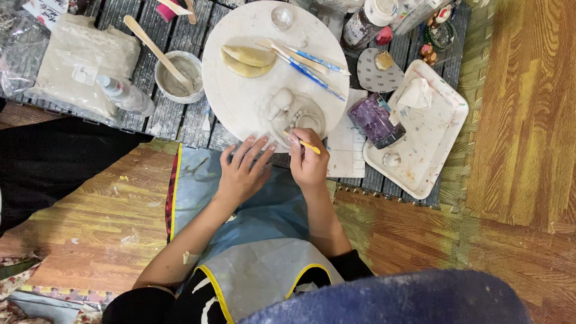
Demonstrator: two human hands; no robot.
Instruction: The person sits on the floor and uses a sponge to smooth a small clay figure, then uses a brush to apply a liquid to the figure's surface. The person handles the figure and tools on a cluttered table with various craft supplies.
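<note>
The right hand [309, 162] pinches a yellow tool [307, 144] at the soft clay figure [297, 111] on the round board [240, 90], the open left hand [245, 171] holds the board's edge, and a hard push could dent the clay.

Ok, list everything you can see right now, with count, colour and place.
round board: 1, white, centre
clay figure: 1, pale grey, board's near edge
clay slabs: 2, tan, on board
brushes: 2, blue-handled, on board
bowl: 1, grey slip, left of board
wooden stick: 1, in bowl
clay bag: 1, far left
glitter jar: 1, purple, right
tray: 1, white, paint-spattered, right
left hand: on board's edge
right hand: holding yellow tool at figure
</note>
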